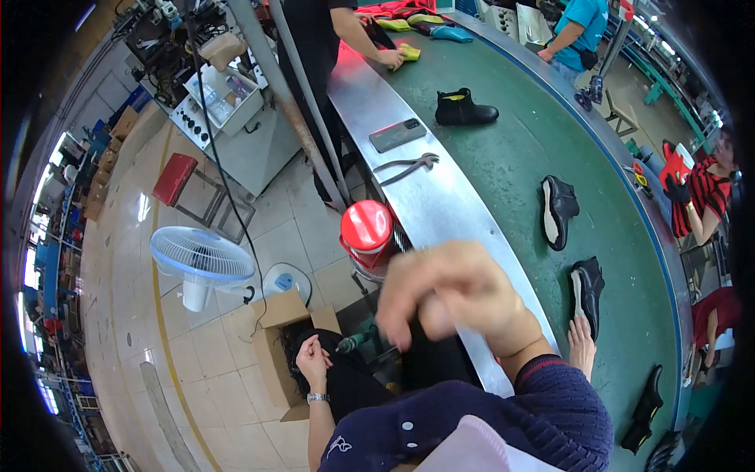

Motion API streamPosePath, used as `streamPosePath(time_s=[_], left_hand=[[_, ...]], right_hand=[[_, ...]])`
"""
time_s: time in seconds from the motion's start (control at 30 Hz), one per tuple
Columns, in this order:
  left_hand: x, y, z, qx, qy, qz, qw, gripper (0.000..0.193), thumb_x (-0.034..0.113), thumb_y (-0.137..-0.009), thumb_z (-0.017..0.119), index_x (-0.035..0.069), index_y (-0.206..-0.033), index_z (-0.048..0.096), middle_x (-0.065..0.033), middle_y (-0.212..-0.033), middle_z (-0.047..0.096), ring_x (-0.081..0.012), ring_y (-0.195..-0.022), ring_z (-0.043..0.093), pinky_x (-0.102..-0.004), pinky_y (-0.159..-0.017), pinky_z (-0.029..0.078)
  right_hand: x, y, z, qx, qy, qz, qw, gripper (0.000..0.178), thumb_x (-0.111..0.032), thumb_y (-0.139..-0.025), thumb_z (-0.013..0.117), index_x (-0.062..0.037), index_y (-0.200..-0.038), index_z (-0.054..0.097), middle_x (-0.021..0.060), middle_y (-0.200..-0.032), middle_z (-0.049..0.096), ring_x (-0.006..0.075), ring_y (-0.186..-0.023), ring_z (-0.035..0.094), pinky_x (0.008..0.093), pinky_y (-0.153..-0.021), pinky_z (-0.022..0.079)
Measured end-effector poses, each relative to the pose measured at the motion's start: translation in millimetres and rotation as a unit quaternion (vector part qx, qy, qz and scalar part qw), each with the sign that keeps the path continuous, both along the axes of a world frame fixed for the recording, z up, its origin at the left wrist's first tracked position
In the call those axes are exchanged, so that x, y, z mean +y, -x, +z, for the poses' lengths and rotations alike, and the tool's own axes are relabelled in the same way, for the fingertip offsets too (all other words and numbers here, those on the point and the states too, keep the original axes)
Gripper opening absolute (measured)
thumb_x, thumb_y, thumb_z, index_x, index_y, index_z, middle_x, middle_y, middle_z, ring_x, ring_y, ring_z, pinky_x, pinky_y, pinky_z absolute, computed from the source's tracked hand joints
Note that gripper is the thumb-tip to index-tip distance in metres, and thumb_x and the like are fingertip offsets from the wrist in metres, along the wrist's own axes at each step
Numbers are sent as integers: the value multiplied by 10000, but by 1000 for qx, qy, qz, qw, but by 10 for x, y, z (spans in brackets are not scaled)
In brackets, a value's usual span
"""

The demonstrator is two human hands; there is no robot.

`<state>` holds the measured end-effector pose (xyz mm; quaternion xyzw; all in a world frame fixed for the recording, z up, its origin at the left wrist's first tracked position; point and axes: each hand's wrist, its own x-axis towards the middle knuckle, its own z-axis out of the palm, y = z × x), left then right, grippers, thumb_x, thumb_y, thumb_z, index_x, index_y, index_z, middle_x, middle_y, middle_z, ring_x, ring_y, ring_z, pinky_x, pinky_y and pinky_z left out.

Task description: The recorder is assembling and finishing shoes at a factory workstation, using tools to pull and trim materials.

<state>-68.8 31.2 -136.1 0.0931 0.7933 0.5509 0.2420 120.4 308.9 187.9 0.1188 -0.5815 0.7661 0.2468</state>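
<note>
Nearest, the right hand [456,291] is raised and blurred, to the right of the red bucket [366,226], its fingers curled; whether they grasp anything I cannot tell; the left hand [314,362], nearer than the bucket and slightly left, has fingers loosely bent and released, beside a green tool [358,339]; farther left of the bucket, on its near side, an open cardboard box [271,370] holds something dark, too shadowed to make out; the bucket is lidded, its contents hidden; well right of the bucket, a black shoe [594,287] with a pale sole lies on the green counter [503,169], touched at its near end by the fingers of a third hand [582,344], its arm hidden; the right hand's fingers are apart from that shoe; beyond the bucket lie pincers [407,166] and a phone [396,135]; beyond and left of it, a white tray [242,118] holds clear plastic items [217,101].
</note>
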Motion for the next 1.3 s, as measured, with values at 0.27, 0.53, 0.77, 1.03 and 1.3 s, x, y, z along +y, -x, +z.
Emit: streamPosePath(time_s=[0.27, 0.53, 0.77, 1.03, 1.3], left_hand=[[51, 103, -2, -109, -19, -5, 994, 221, 141, -968, 541, -2, -1124, 603, -82, -585, 595, -121, -369, 518, -215, -322, 376], [196, 116, -11, -120, -11, 40, 992, 225, 149, -961, 560, 2, -1127, 601, -86, -587, 604, -121, -369, 524, -216, -318, 374], [281, 73, -6, -107, -6, 61, 992, 203, 123, -970, 536, -1, -1114, 607, -75, -591, 606, -117, -362, 511, -212, -332, 376], [301, -74, 157, -143, -16, 8, 990, 166, 77, -951, 554, 3, -1072, 638, -54, -697, 639, -78, -536, 556, -204, -486, 443], [1057, -340, 1305, 48, -74, -253, 963, 294, 87, -896, 647, 31, -1185, 624, -51, -900, 672, -89, -794, 620, -223, -713, 506]], right_hand=[[2487, 507, -2003, -325, 3, -309, 894, 256, -244, -948, 578, -61, -1114, 645, 32, -895, 663, 102, -732, 622, 246, -641, 525], [4506, 1059, -2793, -349, -383, -600, 609, 466, -187, -871, 608, -28, -1295, 500, 159, -1338, 514, 340, -1212, 510, 391, -1012, 421], [4468, 1205, -2879, -453, -348, -583, 577, 357, -364, -887, 601, -91, -1116, 602, 201, -1091, 588, 389, -1041, 573, 453, -874, 470], [4182, -37, -2515, -349, -279, -599, 664, 379, -381, -884, 605, -18, -975, 657, 158, -906, 630, 304, -867, 609, 379, -753, 461], [2110, -443, -712, -359, -195, -438, 801, 420, -431, -932, 554, -40, -795, 618, -15, -610, 526, 69, -499, 495, 256, -478, 376]])
